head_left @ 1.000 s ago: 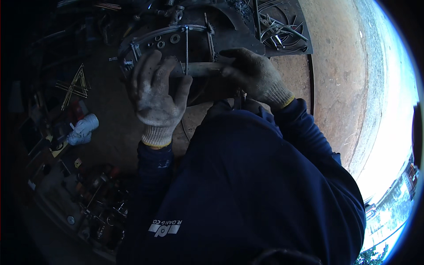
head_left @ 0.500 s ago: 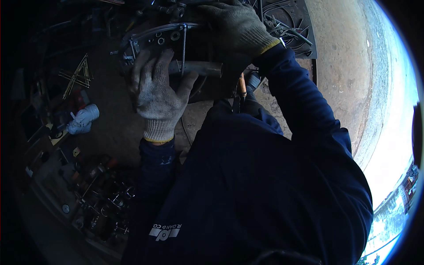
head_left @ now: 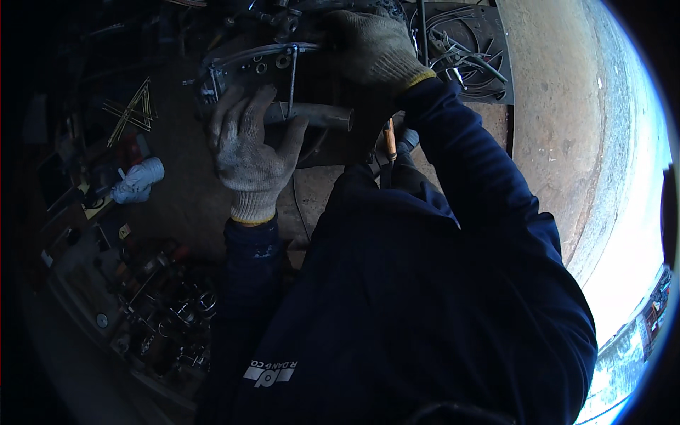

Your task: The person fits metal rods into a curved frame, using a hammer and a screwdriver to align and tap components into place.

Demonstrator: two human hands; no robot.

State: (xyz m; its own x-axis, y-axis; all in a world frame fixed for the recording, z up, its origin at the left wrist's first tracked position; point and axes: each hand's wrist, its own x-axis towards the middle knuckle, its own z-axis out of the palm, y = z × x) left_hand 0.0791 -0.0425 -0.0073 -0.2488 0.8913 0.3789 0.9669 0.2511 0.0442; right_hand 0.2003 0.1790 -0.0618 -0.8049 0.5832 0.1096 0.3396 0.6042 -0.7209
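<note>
Grey metal tube: lies crosswise in front of the torso, open end to the right; its left part runs under the left hand.
Left hand: gloved, palm down over the tube's left part; fingers extended and spread, not curled round it. Thumb tip at the tube's near edge; how firm the contact is, can't tell.
Right hand: gloved, beyond the tube's open end and apart from it, reaching into the dark upper area. Fingers lost in shadow; can't tell if they are closed or hold anything.
Thin rod: runs from the curved bar to the tube, meeting it just beside the left hand. Joint type not readable.
Washers: ring-shaped, a few loose ones inside the bar's curve, left of the rod.
Surface: dark, upper right; carries coiled wire and assorted metal pieces, right of the right hand.
Orange-brown handle: points up near the knees, below the right wrist.
Yellow rods: crossed in a loose stack, well left of the left hand.
Pale cloth bundle: below the yellow rods.
Metal parts: jumbled, lower left, too dark to sort.
Sleeves: dark blue; yellow glove cuffs at both wrists.
Floor: brown, brightly lit at far right.
</note>
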